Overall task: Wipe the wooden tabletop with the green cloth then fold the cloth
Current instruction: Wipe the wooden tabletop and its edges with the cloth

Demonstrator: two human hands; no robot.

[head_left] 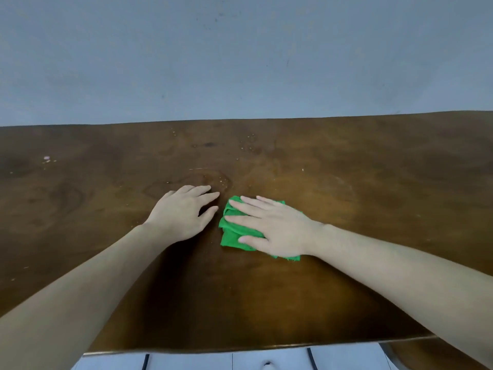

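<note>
**Spotter:** Two hands are down on the wooden tabletop, but only your right hand is on the green cloth. It lies flat across the bunched cloth with fingers spread and straight, pressing rather than gripping. The cloth sits near the middle of the table, a little to your right.

**Operator:** And my left hand?

**Spotter:** Your left hand rests palm-down on bare wood just beside the cloth's left edge, fingers loosely extended and holding nothing. I cannot tell whether your thumb touches the fabric.

**Operator:** Which way do I wipe next?

**Spotter:** My judgement is away from you. Small droplets and pale specks show on the far part of the table, well beyond your fingertips. The cloth's longer side runs roughly from far-left to near-right, under your palm, so your right hand is the one placed to push it forward.

**Operator:** Folding?

**Spotter:** Not yet, I think; the cloth is crumpled, and your left hand is close enough to pin an edge when you do.
</note>
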